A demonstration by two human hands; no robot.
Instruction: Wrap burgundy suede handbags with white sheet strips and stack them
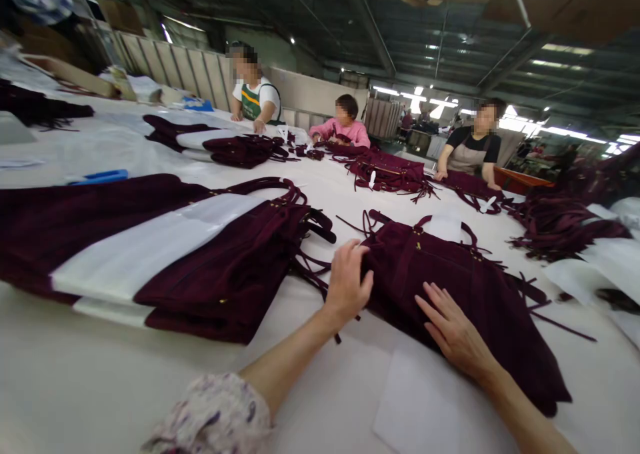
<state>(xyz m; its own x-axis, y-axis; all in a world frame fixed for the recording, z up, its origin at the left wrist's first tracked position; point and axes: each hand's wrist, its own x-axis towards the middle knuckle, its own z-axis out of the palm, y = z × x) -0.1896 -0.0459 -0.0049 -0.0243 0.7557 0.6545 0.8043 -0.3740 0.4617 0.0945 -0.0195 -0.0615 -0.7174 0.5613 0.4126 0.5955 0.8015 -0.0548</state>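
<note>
A burgundy handbag (450,267) with handles, small gold fittings and thin dangling straps lies on the white table in front of me. My left hand (349,282) is at its left edge, fingers curled and thumb bent against the fabric; the fingertips are partly hidden. My right hand (453,327) rests on the bag's front with fingers stretched out. To the left lies a stack of similar burgundy bags (210,274), with white wrapping sheet (155,241) between them. A white sheet of paper (420,401) lies on the table below the handbag.
Three people work across the white table (295,394) among more burgundy bags (390,171). A blue tool (103,177) lies behind the left stack. Another bag pile (235,149) sits farther back. Burgundy bags (560,224) and crumpled white wrapping (600,267) crowd the right side.
</note>
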